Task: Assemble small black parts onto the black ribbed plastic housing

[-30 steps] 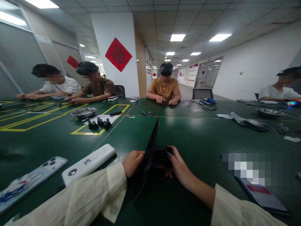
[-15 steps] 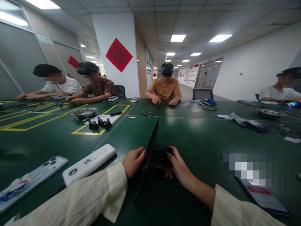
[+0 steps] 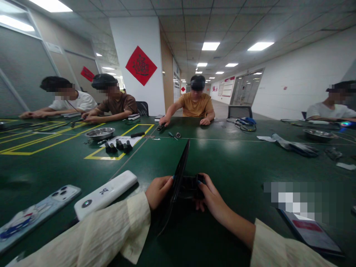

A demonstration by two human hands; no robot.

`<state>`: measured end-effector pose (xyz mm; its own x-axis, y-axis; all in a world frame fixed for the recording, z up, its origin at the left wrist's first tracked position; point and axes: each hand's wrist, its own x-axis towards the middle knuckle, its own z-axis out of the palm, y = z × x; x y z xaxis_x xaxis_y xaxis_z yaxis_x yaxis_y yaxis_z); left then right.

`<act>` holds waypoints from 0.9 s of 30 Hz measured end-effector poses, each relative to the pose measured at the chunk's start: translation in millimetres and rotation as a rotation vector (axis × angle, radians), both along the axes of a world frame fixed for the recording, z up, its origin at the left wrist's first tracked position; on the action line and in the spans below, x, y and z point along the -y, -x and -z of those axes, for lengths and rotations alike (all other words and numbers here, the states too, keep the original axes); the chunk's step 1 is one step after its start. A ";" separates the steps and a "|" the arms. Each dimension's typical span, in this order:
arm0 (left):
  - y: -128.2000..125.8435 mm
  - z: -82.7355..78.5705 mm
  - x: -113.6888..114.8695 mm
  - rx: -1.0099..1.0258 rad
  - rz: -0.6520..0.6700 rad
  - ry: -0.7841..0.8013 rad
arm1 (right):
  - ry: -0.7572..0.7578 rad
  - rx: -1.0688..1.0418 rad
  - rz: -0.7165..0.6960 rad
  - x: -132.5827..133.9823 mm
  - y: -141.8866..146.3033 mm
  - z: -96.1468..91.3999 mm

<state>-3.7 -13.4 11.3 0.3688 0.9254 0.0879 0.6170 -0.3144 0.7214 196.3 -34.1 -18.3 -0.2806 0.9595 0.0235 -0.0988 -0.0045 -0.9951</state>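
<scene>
A thin black panel [image 3: 180, 170] stands tilted on edge in front of me, seen almost side-on. My left hand [image 3: 160, 191] is closed on its left face, thumb near the edge. To the panel's right is a dark block-like part [image 3: 190, 183], which seems joined to it, though shadow hides the join. My right hand [image 3: 207, 189] is closed round this part's right end, thumb on the near side and some fingertips showing below. What exactly the black assembly is, I cannot make out.
A white power bank [image 3: 107, 193] and a phone in a patterned case [image 3: 39, 211] lie left. Another phone [image 3: 311, 230] lies right. Farther off are several black parts [image 3: 119, 145], a metal bowl [image 3: 100, 134], a screwdriver [image 3: 172, 135] and gloves [image 3: 294, 145]. Co-workers sit around the table.
Across the table, a co-worker's hand has moved toward my left with a small dark object in it. My own hands and the black panel are almost still.
</scene>
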 end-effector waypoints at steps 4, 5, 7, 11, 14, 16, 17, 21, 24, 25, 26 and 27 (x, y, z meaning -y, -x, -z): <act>0.7 1.5 -0.8 0.035 0.026 -0.019 | 0.000 -0.001 0.006 0.0 0.0 0.9; 1.4 2.8 -1.3 0.030 0.023 -0.021 | -0.002 -0.002 0.005 -0.1 -0.2 1.3; 2.8 5.3 -2.1 0.022 0.021 -0.037 | -0.002 -0.001 0.007 -0.4 -0.5 1.8; 3.9 6.1 -1.5 0.015 0.040 -0.058 | 0.000 0.004 0.007 -0.5 -1.0 1.6; 3.1 3.0 0.2 -0.007 0.038 -0.056 | -0.003 0.001 0.003 -0.1 -1.0 0.6; 2.5 1.0 1.1 -0.025 0.034 -0.057 | -0.003 0.005 0.005 0.0 -1.0 0.2; 2.3 0.4 1.4 -0.033 0.030 -0.057 | -0.004 0.007 0.005 0.0 -1.0 0.3; 1.9 -0.1 1.4 -0.041 0.023 -0.051 | 0.000 0.007 -0.002 -0.4 -1.5 1.7; 1.8 1.3 0.5 -0.052 0.035 -0.054 | 0.000 0.000 -0.003 -0.2 -1.8 1.7; 1.7 1.9 0.1 -0.056 0.036 -0.053 | -0.001 -0.001 -0.003 0.1 -1.8 1.1; 1.6 2.6 -0.3 -0.060 0.038 -0.049 | -0.001 0.000 -0.004 0.3 -1.7 0.3; 1.3 3.3 -0.7 -0.064 0.033 -0.041 | 0.000 0.004 -0.004 0.5 -1.5 -0.6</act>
<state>-5.0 -12.7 8.1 0.4048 0.9089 0.1006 0.6502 -0.3634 0.6672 197.8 -34.6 -17.7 -0.2844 0.9585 0.0222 -0.0952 -0.0052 -0.9954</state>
